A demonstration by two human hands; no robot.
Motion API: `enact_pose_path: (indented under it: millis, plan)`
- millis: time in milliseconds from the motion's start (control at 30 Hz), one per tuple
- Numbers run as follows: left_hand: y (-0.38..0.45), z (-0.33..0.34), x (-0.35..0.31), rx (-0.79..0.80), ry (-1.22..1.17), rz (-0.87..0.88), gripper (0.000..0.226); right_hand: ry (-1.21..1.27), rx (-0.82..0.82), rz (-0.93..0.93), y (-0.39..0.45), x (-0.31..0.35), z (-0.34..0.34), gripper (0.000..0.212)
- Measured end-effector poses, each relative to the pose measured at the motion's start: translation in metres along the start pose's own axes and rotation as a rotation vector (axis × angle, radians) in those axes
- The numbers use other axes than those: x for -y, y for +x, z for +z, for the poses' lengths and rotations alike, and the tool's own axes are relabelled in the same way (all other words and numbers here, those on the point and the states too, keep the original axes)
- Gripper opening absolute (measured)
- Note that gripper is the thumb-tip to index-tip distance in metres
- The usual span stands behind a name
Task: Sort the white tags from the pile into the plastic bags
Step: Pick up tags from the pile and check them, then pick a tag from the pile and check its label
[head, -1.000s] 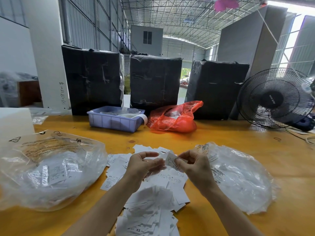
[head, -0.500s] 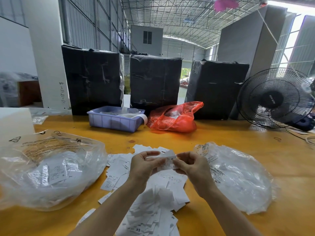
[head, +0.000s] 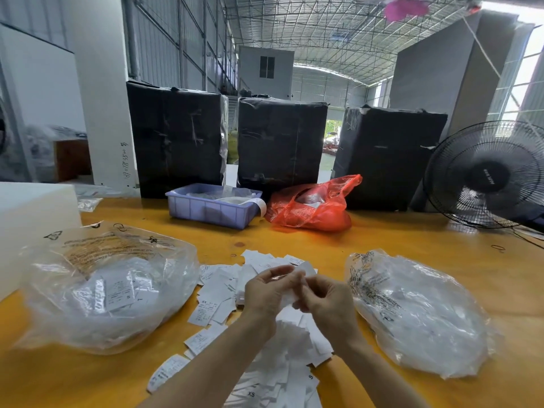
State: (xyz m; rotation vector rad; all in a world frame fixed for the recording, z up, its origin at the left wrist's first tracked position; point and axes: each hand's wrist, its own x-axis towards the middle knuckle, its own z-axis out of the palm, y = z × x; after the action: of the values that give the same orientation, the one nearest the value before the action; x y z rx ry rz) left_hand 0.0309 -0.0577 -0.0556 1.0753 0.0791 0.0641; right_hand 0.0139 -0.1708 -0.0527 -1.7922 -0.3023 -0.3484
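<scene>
A pile of white tags lies on the yellow table between two clear plastic bags. The left bag is large and holds several tags. The right bag lies crumpled with white tags inside. Above the pile, my left hand and my right hand meet, and both pinch white tags held between them. The fingers hide most of the held tags.
A lilac plastic tray and a red plastic bag sit further back. Three black-wrapped boxes stand along the far edge. A black fan stands at the right. A white block is at the left.
Both hands have drawn closer together over the pile, and the held tag has shifted from standing between the fingertips to being bunched between both hands.
</scene>
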Motion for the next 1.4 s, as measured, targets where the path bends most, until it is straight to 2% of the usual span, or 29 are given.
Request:
enact_pose_path:
  millis: [133,200,267,333,433,567,633,733,767,833,900,967,1033,1100,1267,1333,1367,1400]
  plan:
    - [0.0,-0.008,-0.015,0.176,0.4,0.067,0.021,-0.046,0.051,0.017,0.005,0.0,-0.009,0.03]
    - [0.0,-0.012,-0.023,0.197,0.564,0.091,0.012,-0.049,0.077,0.021,0.005,-0.001,-0.008,0.021]
    - [0.001,-0.017,-0.033,0.144,0.704,0.123,0.003,-0.009,0.091,0.037,0.004,-0.003,-0.004,0.01]
    - [0.005,-0.03,-0.053,0.038,0.757,0.179,0.004,0.024,0.095,0.054,0.003,-0.005,-0.001,0.005]
    - [0.01,-0.073,-0.1,-0.263,0.89,0.317,0.005,-0.031,0.092,0.061,0.005,-0.01,-0.002,0.014]
    - [0.009,-0.147,-0.145,-0.607,1.105,0.27,0.013,-0.118,0.093,0.067,0.008,-0.013,-0.004,0.013]
    - [0.01,-0.168,-0.147,-0.717,1.217,0.235,0.018,-0.224,0.089,0.013,0.007,-0.014,-0.002,0.012]
    - [0.007,-0.17,-0.134,-0.8,1.593,0.295,0.038,-0.455,0.165,-0.166,0.004,-0.011,0.0,0.011]
    - [0.005,-0.164,-0.127,-0.767,1.675,0.374,0.045,-0.506,0.24,-0.214,0.002,-0.009,0.001,0.02]
    - [-0.004,-0.15,-0.108,-0.506,1.709,0.465,0.059,-0.61,0.455,-0.276,-0.003,-0.004,0.002,0.045]
    - [-0.013,-0.142,-0.09,-0.213,1.861,0.339,0.077,-0.723,0.642,-0.353,-0.01,-0.002,0.008,0.06]
    - [-0.018,-0.149,-0.078,-0.099,2.113,0.214,0.082,-0.762,0.767,-0.412,-0.02,-0.002,0.018,0.067]
    - [-0.014,-0.161,-0.073,-0.105,2.203,0.197,0.073,-0.79,0.853,-0.444,-0.03,-0.002,0.028,0.065]
    - [-0.007,-0.17,-0.069,-0.12,2.187,0.181,0.062,-0.804,0.906,-0.418,-0.036,-0.002,0.035,0.057]
    - [0.026,-0.172,-0.059,-0.15,2.182,0.156,0.054,-0.858,0.864,-0.429,-0.032,0.0,0.032,0.046]
    - [0.034,-0.157,-0.066,-0.162,2.163,0.081,0.054,-0.875,0.872,-0.412,-0.03,0.001,0.031,0.047]
    - [0.032,-0.15,-0.068,-0.193,2.191,0.11,0.057,-0.861,0.884,-0.387,-0.03,0.004,0.03,0.05]
    - [0.026,-0.145,-0.067,-0.234,2.226,0.219,0.061,-0.826,0.876,-0.353,-0.029,0.005,0.028,0.054]
